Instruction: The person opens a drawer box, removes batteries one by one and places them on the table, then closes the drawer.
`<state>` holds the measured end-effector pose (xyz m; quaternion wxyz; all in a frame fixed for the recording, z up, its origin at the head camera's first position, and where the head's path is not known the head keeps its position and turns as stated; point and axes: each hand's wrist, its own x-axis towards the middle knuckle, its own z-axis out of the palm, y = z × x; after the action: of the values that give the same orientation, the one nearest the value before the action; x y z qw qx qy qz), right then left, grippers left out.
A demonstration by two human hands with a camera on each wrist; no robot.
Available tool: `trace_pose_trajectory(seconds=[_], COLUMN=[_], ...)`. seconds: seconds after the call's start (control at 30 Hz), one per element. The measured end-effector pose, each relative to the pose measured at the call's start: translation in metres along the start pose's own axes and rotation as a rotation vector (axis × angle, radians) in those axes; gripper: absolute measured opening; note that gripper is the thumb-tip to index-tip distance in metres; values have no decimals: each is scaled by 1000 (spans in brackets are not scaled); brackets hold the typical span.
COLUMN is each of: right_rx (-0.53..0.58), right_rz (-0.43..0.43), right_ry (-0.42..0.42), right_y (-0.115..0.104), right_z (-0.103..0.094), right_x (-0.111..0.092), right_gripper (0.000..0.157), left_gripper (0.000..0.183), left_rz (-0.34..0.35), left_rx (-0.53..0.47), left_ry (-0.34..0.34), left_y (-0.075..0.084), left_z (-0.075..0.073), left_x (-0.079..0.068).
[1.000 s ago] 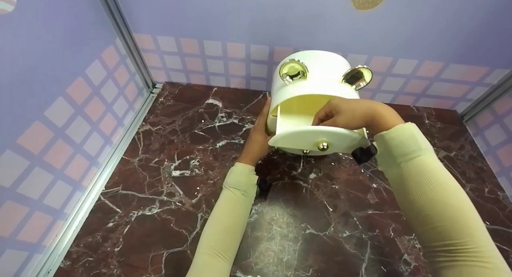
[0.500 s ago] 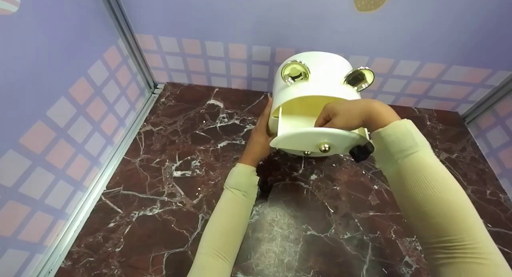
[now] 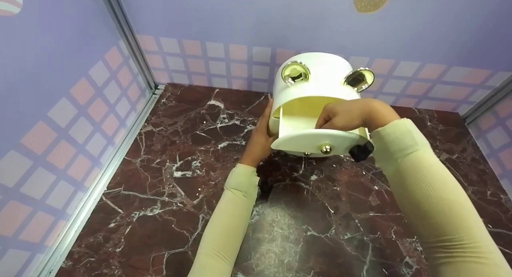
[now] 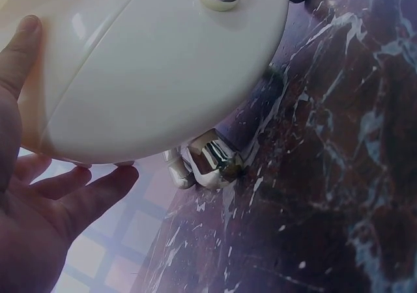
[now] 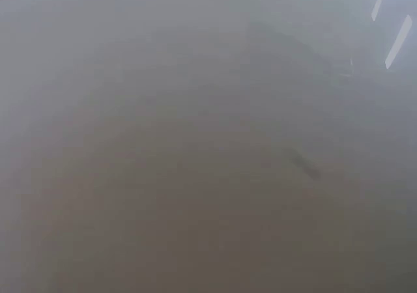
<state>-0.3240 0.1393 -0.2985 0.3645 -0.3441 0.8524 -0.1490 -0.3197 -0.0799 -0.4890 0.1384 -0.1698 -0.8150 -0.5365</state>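
Steadying one white box [image 3: 320, 65] on the tabletop [image 3: 160, 205] with left hand [image 3: 259, 142] spread, reaching into one open drawer [image 3: 300, 140] with right hand [image 3: 350, 114]; cannot tell its grip. Counting two gold discs [image 3: 296, 72], two knobs [image 3: 326, 149]; from left wrist alone, shiny metal [image 4: 212, 163] beneath.

Has a worktop [image 3: 160, 229] of dark red-brown marble, laced with white veins and marked by a pale patch toward the near side. Rises past the far edge into a lilac back wall [image 3: 240, 13] with rows of pink and whitish squares [image 3: 216, 65] and a tan ring print [image 3: 365, 6] higher up. Meets a similar left wall [image 3: 60, 29] along a pale rail [image 3: 82, 213], with a grey metal post [image 3: 128, 37] at the far left corner.
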Motion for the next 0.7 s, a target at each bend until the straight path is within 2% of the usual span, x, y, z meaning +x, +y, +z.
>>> trace_pose_trajectory(seconds=[0.13, 0.47, 0.7], right_rx=[-10, 112, 121], right_rz=[3, 19, -3], right_ry=[-21, -43, -73], right_y=[-2, 3, 3], right_z=[-1, 0, 0], right_x=[1, -1, -3], right_gripper=[24, 18, 15], left_gripper=[98, 94, 95], left_rz=[5, 33, 33], left_rx=[7, 4, 5], left_ry=[4, -11, -7], left_y=[1, 1, 2], left_z=[1, 1, 3], left_x=[0, 2, 2])
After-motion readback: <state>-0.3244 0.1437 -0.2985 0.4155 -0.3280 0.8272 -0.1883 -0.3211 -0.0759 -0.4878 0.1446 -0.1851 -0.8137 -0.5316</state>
